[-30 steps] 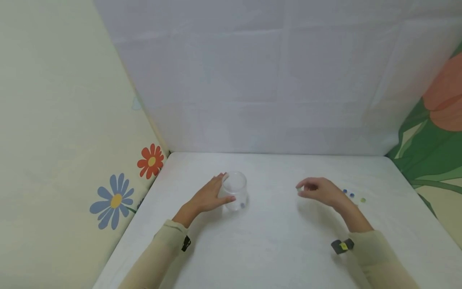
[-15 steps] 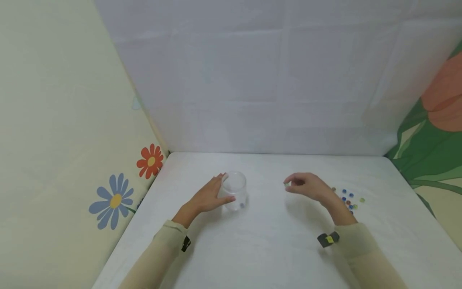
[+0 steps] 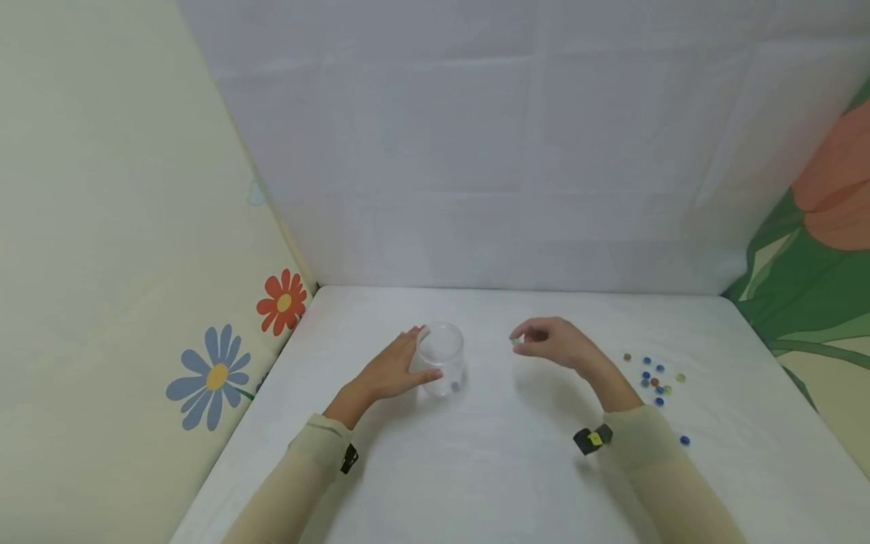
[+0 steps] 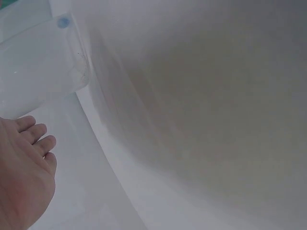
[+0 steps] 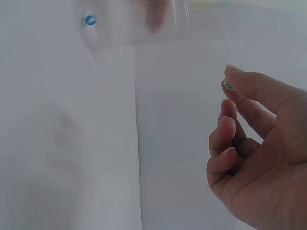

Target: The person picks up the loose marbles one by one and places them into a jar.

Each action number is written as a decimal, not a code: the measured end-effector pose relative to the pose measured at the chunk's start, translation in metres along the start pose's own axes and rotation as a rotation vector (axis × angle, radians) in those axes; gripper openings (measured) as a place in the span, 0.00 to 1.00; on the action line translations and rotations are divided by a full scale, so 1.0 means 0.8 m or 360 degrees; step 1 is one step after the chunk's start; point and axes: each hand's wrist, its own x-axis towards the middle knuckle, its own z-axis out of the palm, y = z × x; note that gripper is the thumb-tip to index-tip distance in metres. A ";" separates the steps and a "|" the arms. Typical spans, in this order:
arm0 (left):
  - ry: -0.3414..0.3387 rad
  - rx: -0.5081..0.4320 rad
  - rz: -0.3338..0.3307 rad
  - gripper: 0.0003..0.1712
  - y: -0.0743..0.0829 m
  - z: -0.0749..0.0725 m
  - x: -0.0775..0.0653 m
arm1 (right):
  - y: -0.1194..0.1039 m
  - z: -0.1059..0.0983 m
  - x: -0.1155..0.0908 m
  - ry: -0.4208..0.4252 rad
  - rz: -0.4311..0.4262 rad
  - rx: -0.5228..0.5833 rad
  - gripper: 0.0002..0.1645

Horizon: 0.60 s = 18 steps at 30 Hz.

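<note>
A clear jar [image 3: 450,355] stands upright on the white table. My left hand [image 3: 390,372] holds its left side, thumb across the front and fingertips at the far side near the rim. Low inside the jar lies a blue marble [image 5: 90,20]. To the right of the jar, raised over the table, my right hand [image 3: 553,344] pinches a green marble [image 5: 229,85] between thumb and index finger. The other fingers of that hand are curled in toward the palm. In the left wrist view the jar [image 4: 43,62] shows beyond the left fingertips.
Several blue, green and brownish marbles [image 3: 659,402] lie loose on the table [image 3: 489,468], right of the right hand. One blue marble [image 3: 684,440] sits apart, nearer the right sleeve. A white backdrop [image 3: 435,166] rises at the table's far edge.
My right hand has moved left toward the jar with the green marble, uncovering the loose marbles behind it. The left hand and the jar have stayed in place.
</note>
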 end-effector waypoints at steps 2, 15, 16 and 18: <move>0.0007 -0.0004 0.0004 0.61 0.000 0.000 0.000 | -0.004 0.002 0.003 -0.0015 -0.0033 0.0031 0.17; -0.0010 -0.0003 -0.0010 0.62 -0.002 0.001 0.002 | -0.030 0.016 0.026 -0.0067 -0.0077 0.0060 0.18; -0.0011 -0.0003 -0.0010 0.62 -0.001 0.001 0.002 | -0.033 0.017 0.028 -0.0070 -0.0077 0.0057 0.18; -0.0013 -0.0011 -0.0017 0.61 -0.001 0.001 0.002 | -0.038 0.020 0.031 -0.0074 -0.0081 0.0055 0.17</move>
